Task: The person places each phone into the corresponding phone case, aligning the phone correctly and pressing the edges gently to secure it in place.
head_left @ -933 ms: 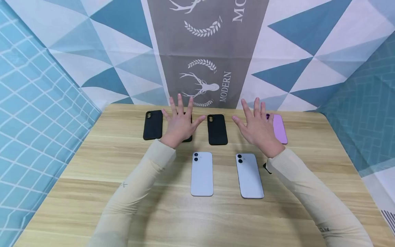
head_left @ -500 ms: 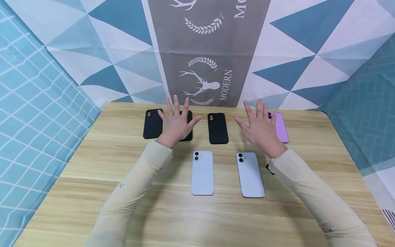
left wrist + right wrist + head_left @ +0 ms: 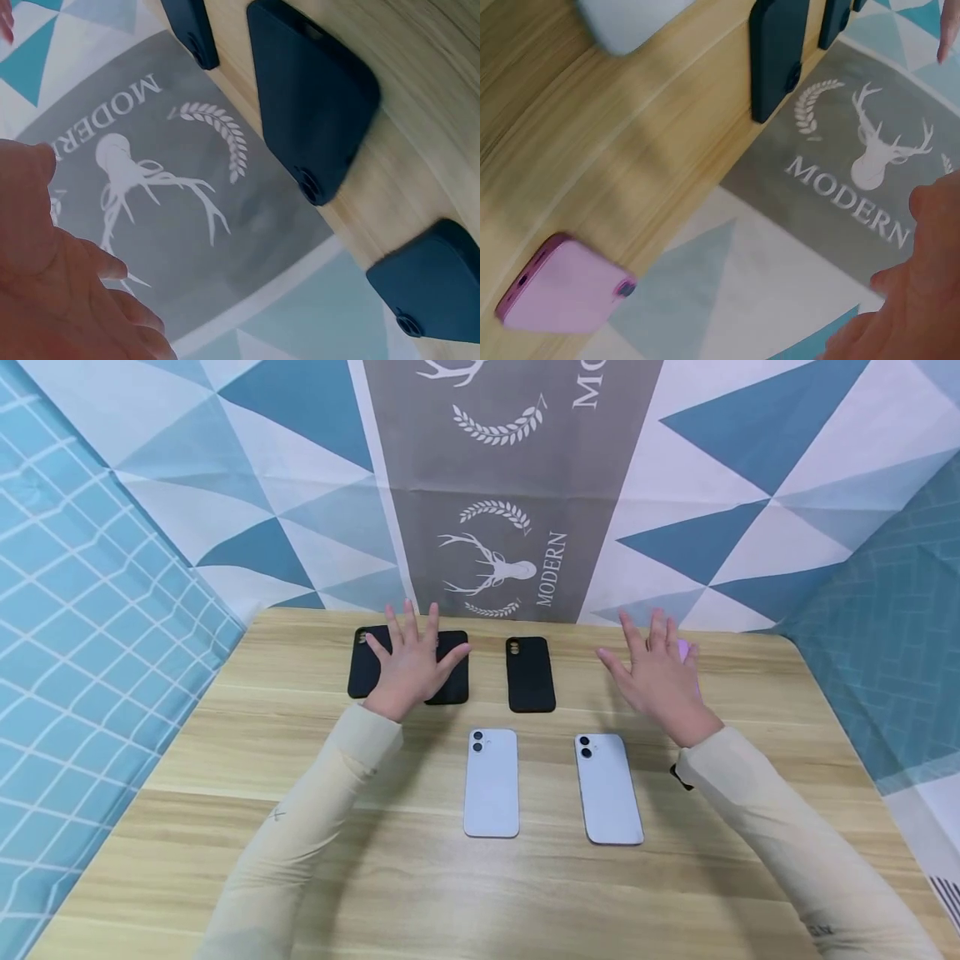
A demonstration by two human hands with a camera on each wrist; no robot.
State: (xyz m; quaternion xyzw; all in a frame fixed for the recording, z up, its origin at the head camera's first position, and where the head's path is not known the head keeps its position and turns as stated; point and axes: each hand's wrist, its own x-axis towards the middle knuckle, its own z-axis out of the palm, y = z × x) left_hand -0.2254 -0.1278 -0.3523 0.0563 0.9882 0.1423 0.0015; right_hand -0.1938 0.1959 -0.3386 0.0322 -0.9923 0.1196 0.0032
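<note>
My left hand (image 3: 408, 670), fingers spread and holding nothing, hovers over two black phone cases at the table's back left. Part of the left case (image 3: 363, 670) and much of the second case (image 3: 452, 681) show around it. My right hand (image 3: 660, 681) is likewise spread and bare, overlapping a purple phone (image 3: 684, 650) at the back right that it mostly hides in the head view. The right wrist view shows that purple phone (image 3: 570, 289) more fully, apart from the hand. Between the hands lies a third black case (image 3: 530, 675).
Two white phones, one left (image 3: 491, 783) and one right (image 3: 609, 789), lie back up nearer the front of the wooden table (image 3: 465, 902). A small black object (image 3: 681, 776) peeks out beside the right sleeve. A patterned cloth wall (image 3: 495, 468) rises behind the table.
Both hands drift apart: the left moves left over the black cases, the right moves right and covers more of the purple phone. The phones and cases stay where they were.
</note>
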